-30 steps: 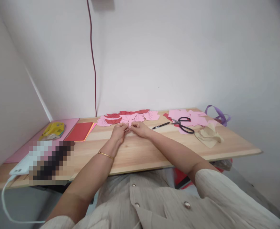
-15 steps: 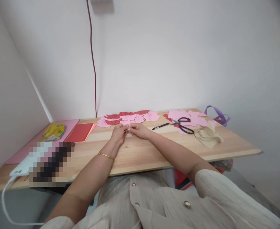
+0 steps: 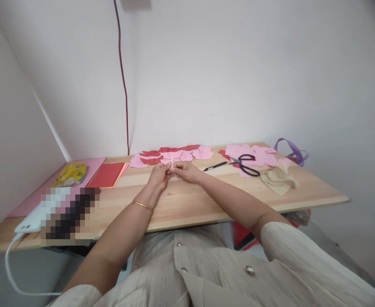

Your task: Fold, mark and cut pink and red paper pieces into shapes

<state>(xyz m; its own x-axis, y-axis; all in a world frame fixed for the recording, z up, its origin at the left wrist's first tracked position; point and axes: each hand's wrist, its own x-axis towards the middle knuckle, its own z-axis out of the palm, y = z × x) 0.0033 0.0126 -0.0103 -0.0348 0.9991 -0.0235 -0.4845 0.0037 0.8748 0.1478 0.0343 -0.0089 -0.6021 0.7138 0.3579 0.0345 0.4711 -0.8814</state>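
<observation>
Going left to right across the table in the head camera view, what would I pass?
yellow packet → red paper stack → left hand → pink paper piece pinched by both hands → right hand → black pen → scissors → purple ribbon

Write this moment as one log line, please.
left hand, right hand: pinching pink paper piece | over table | nearby: pen, scissors

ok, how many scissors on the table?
1. The scissors lie on pink paper scraps, right of the pen. Another could be hidden under the paper.
</observation>
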